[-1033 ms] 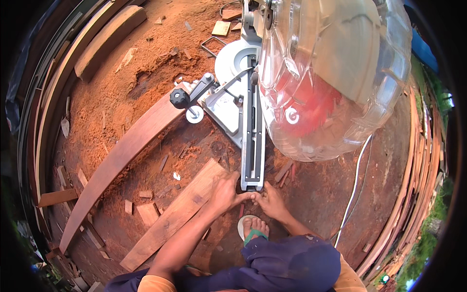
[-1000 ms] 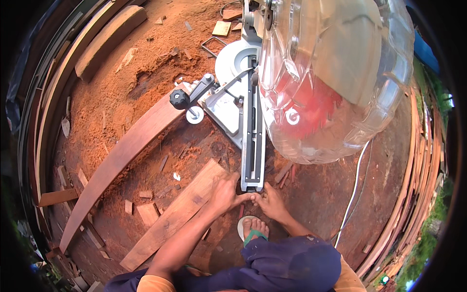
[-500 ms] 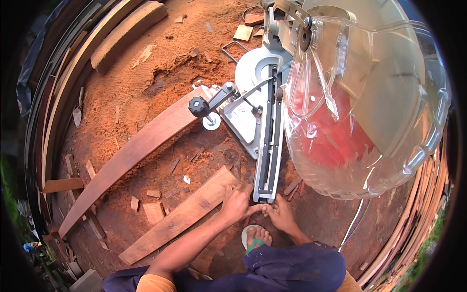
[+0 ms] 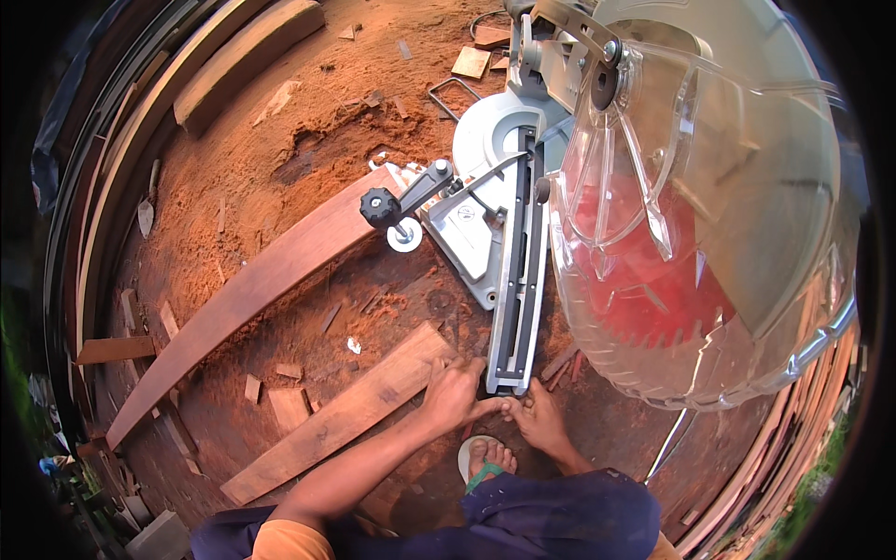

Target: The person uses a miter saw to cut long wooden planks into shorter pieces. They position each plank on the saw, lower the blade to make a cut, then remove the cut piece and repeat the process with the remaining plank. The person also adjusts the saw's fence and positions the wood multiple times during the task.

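Note:
The grey metal arm (image 4: 512, 350) of a mitre saw points toward me, and both my hands are at its near end. My left hand (image 4: 452, 396) is curled at its left side, its thumb stretched across toward the right. My right hand (image 4: 541, 420) is curled just below the tip, its fingers meeting the left thumb. Anything between the fingers is hidden. Right of the arm hangs the saw's clear guard (image 4: 616, 364) over a red toothed blade (image 4: 644, 280). A black-knobbed clamp (image 4: 380, 207) stands left of the saw base, beside a long tapered reddish board (image 4: 252, 289).
A shorter plank (image 4: 345, 411) lies left of my hands, with small offcuts (image 4: 289, 408) beside it. Orange sawdust (image 4: 327, 93) covers the ground at the back. Long timbers line the left, stacked strips (image 4: 793, 448) the right. My sandalled foot (image 4: 490, 457) is below my hands.
The view has shifted slightly, and the clear guard and blade appear a little lower and farther right. My hands keep almost the same pose at the arm's end.

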Motion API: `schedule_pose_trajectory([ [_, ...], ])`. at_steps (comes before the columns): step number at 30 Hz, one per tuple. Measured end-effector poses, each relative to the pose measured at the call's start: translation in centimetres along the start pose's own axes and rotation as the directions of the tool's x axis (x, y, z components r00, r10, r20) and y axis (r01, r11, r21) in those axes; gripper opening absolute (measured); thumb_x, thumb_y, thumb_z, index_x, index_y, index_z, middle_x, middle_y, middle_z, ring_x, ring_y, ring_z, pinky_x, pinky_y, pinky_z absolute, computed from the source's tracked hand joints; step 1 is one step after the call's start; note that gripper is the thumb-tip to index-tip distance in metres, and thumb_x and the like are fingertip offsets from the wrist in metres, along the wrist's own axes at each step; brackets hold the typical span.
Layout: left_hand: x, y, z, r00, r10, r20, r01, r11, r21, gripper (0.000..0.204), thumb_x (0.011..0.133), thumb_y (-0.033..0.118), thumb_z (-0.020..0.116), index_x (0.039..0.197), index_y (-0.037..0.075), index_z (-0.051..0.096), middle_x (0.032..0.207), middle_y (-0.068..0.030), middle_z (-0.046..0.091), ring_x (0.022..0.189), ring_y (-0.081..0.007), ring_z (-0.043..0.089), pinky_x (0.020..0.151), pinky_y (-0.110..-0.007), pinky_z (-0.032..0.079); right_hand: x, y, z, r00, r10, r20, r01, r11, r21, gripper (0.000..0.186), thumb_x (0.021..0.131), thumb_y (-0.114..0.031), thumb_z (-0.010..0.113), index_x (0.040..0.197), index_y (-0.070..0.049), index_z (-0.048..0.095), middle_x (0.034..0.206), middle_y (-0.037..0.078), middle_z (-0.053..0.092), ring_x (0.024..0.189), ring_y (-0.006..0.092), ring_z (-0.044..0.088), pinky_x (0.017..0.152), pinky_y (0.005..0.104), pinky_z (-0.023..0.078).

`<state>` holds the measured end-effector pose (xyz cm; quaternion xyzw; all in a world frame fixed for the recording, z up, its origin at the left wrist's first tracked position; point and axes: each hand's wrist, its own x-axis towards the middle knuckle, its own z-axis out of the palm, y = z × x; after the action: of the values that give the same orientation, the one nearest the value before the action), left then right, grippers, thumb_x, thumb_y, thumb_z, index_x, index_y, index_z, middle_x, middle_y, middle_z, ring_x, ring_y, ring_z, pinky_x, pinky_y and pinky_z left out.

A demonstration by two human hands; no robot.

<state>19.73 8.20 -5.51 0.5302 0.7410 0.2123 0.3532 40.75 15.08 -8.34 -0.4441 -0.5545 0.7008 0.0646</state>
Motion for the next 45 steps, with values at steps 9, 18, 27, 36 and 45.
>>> schedule_pose_trajectory([
  [9, 0.1, -0.3, 0.1, 1.0, 0.009, 0.015, -0.008, 0.999, -0.039, 0.082, 0.074, 0.058, 0.087, 0.125, -0.002, 0.063, 0.097, -0.026, 0.07, 0.091, -0.0426, 0.069, 0.09, -0.051, 0.047, 0.0, -0.3, 0.1, 0.998, -0.051, -0.022, 0.048, 0.992, -0.114, 0.022, 0.104, -0.008, 0.062, 0.12, 0.002, 0.05, 0.097, 0.013, 0.073, 0.079, 0.017, 0.076, 0.065, 0.0297, 0.059],
  [18, 0.2, -0.4, 0.2, 1.0, 0.014, 0.011, -0.014, 1.0, -0.005, 0.082, 0.073, 0.057, 0.087, 0.124, -0.002, 0.063, 0.099, -0.0249, 0.07, 0.094, -0.0431, 0.069, 0.093, -0.052, 0.046, 0.0, 0.6, -0.1, 1.0, -0.029, -0.009, 0.028, 0.993, -0.115, 0.025, 0.105, -0.009, 0.061, 0.124, 0.002, 0.049, 0.1, 0.013, 0.072, 0.083, 0.0164, 0.075, 0.069, 0.0299, 0.059],
  [27, 0.3, 0.0, -0.3, 0.999, -0.009, 0.049, 0.01, 1.0, -0.011, 0.083, 0.072, 0.056, 0.089, 0.124, -0.003, 0.065, 0.101, -0.026, 0.071, 0.097, -0.042, 0.069, 0.096, -0.049, 0.045, 0.0, 0.1, -0.6, 0.988, 0.078, 0.131, -0.079, 0.997, -0.002, 0.07, 0.108, -0.01, 0.056, 0.163, -0.002, 0.013, 0.113, 0.011, 0.066, 0.093, 0.0131, 0.066, 0.081, 0.0295, 0.058],
  [36, 0.2, -0.2, -0.2, 1.0, 0.003, 0.014, -0.002, 0.999, -0.049, 0.081, 0.072, 0.053, 0.09, 0.124, -0.005, 0.065, 0.1, -0.0254, 0.071, 0.094, -0.04, 0.07, 0.094, -0.048, 0.043, -0.4, -0.3, 0.5, 1.0, 0.027, -0.009, -0.027, 0.999, 0.029, 0.027, 0.106, -0.007, 0.058, 0.129, 0.003, 0.048, 0.105, 0.012, 0.07, 0.083, 0.0135, 0.072, 0.073, 0.0285, 0.061],
  [45, 0.2, 0.0, -0.6, 1.0, 0.024, 0.013, -0.024, 0.999, -0.021, 0.081, 0.071, 0.052, 0.09, 0.125, -0.004, 0.065, 0.096, -0.0268, 0.071, 0.09, -0.0413, 0.069, 0.092, -0.048, 0.044, -0.1, 0.7, 0.0, 0.996, 0.058, 0.063, -0.06, 0.998, 0.034, 0.06, 0.108, -0.011, 0.057, 0.153, 0.0, 0.019, 0.112, 0.011, 0.068, 0.091, 0.0133, 0.068, 0.08, 0.0278, 0.059],
])
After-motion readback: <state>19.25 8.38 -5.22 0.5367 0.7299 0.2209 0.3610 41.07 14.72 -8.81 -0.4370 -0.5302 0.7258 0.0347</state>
